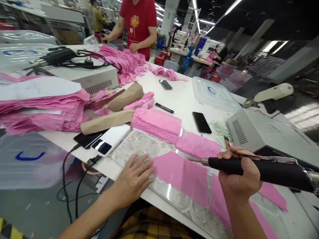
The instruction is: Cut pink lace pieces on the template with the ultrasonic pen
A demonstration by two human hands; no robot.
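Note:
My left hand (136, 181) lies flat with its fingers spread, the fingertips at the left edge of a pink fabric piece (183, 177). My right hand (240, 176) is wrapped round a black-handled hand tool (271, 171) with a metal lever along its top. The tool's thin metal tip points left, over the upper edge of the pink piece. Beneath the fabric is a grey-patterned board (139, 144). Another pink piece (219, 199) lies partly behind my right wrist. Just beyond the tip sit a low pink stack (198, 145) and a taller pink stack (156, 124).
At left are bundled pink fabric (50, 113), a white power bank (112, 139) and cables. A grey box (271, 129) stands at right. Phones (201, 122), a marker (164, 108) and a clear lid (215, 91) lie beyond. A person in red (139, 26) stands across the table.

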